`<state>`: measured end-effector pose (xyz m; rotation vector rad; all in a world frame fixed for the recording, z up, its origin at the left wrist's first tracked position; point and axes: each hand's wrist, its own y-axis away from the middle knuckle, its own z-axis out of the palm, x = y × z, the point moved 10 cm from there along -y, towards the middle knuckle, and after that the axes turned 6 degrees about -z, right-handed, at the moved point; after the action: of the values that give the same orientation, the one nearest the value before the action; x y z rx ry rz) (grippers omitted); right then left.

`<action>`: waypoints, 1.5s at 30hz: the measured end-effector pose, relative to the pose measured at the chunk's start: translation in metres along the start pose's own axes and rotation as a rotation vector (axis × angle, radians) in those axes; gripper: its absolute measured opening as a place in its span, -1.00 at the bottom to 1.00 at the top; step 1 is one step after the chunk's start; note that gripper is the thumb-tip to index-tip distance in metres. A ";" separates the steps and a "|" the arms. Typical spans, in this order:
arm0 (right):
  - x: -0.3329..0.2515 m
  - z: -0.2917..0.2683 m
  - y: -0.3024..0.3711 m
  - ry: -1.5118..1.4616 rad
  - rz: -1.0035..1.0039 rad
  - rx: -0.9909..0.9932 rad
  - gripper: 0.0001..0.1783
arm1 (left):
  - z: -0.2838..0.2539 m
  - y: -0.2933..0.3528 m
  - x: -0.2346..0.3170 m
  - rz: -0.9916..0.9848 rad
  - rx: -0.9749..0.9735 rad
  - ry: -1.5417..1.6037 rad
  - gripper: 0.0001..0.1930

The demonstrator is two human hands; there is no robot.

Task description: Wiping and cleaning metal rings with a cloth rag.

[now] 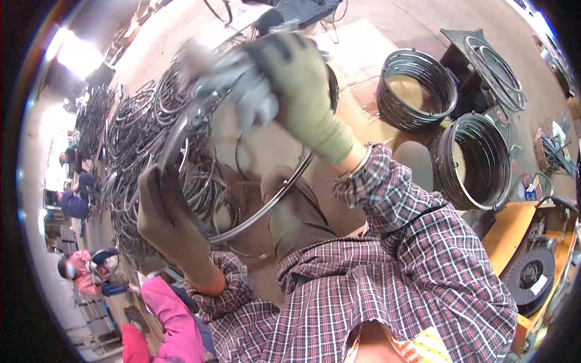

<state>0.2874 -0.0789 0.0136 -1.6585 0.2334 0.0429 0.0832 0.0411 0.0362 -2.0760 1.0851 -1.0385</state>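
Note:
A thin metal wheel rim (279, 196) is held up in front of me, tilted, its upper left part smeared by motion. My left hand (166, 215), in a dark olive glove, is closed round the rim's left side. Higher up, my right hand (296, 78), in a green glove with dark patches, grips a grey-blue rag (245, 91). The rag is bunched at the rim's upper left edge and blurred; I cannot tell exactly where it touches the metal. My knees show behind the lower part of the rim.
A large tangled heap of rims (136, 133) lies to the left. Two neat stacks of dark rims, one farther (417, 91) and one nearer (472, 160), stand right. A yellow machine (514, 242) is at lower right. A person in pink (175, 320) sits close at lower left.

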 end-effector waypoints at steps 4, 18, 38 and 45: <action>0.163 0.061 0.164 -0.428 0.838 -0.249 -0.70 | 0.000 -0.011 -0.015 0.001 0.069 -0.045 -0.80; 0.065 -0.024 0.012 -0.393 0.490 -0.171 -0.64 | -0.059 0.011 -0.020 -0.082 0.178 0.020 -0.55; 0.016 -0.019 0.030 -0.550 0.336 -0.180 -0.49 | 0.011 -0.021 0.067 0.292 -0.086 -0.432 -0.73; 0.001 -0.020 -0.005 -0.900 0.408 -0.160 -0.56 | 0.027 -0.022 0.075 0.329 -0.036 -0.399 -0.73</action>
<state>0.2868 -0.0986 0.0204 -1.5678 -0.1295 1.1093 0.1423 -0.0076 0.0663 -1.9331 1.1835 -0.4250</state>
